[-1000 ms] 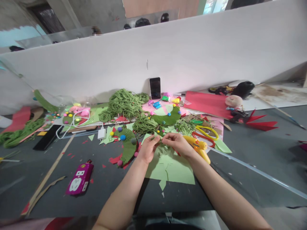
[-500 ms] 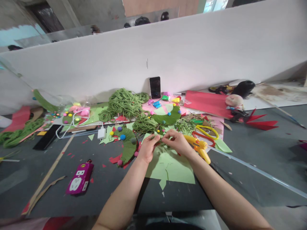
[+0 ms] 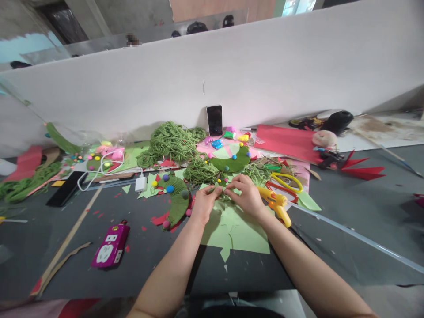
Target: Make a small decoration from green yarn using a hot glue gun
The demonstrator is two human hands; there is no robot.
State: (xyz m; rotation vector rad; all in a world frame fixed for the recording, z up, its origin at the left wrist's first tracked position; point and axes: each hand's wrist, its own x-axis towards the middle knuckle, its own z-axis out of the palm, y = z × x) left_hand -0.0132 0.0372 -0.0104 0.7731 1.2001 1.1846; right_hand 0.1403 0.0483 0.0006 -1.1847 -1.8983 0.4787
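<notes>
My left hand (image 3: 204, 204) and my right hand (image 3: 247, 195) meet above a light green paper sheet (image 3: 245, 234), fingertips pinched close together. A small green piece shows between them, too small and too covered by the fingers to name. Left of my hands lies a green yarn-wrapped crescent (image 3: 179, 203) with coloured pompoms. A second green crescent (image 3: 232, 164) with pompoms rests just beyond them. Beside my right wrist sits a yellow glue gun (image 3: 280, 205), a long clear glue stick (image 3: 351, 234) reaching out from it. Scissors with yellow and red handles (image 3: 291, 182) lie behind the gun.
A heap of green yarn (image 3: 174, 143) and a propped phone (image 3: 214, 120) stand near the white partition (image 3: 265, 75). A purple pouch (image 3: 111, 246), a white charger (image 3: 141, 183) and a black phone (image 3: 68, 190) lie at left. Red paper (image 3: 288, 142) is at right.
My right hand's fingers have shifted slightly up and its wrist has turned a little. My left hand stays nearly in place. The things on the table look the same.
</notes>
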